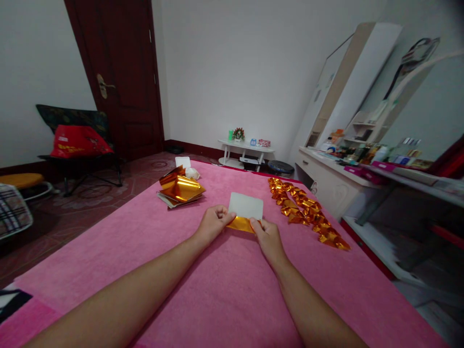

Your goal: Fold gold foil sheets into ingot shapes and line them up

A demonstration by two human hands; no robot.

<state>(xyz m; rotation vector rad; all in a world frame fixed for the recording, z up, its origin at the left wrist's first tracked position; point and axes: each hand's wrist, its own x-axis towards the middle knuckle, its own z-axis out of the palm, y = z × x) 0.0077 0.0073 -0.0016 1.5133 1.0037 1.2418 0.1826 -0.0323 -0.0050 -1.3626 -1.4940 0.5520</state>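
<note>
A sheet of gold foil paper (240, 224) is in both hands over the pink cloth, its near edge turned up so a gold strip shows. Beyond that strip a pale grey-white rectangle with rounded corners extends; it looks like the paper's back, though I cannot tell for certain. My left hand (214, 221) pinches the strip's left end, thumb on top. At the right end my right hand (267, 237) grips it the same way. Fingers under the paper are hidden. To the left lies a stack of gold foil sheets (182, 188). Folded gold foil pieces (304, 205) lie in rows at the right.
Pink cloth (224, 295) covers the surface under my hands. A white card-like item (182, 162) and a crumpled whitish bag (192, 173) sit behind the stack. A dressing table (326, 166) stands to the right, a chair with a red bag (80, 141) to the left.
</note>
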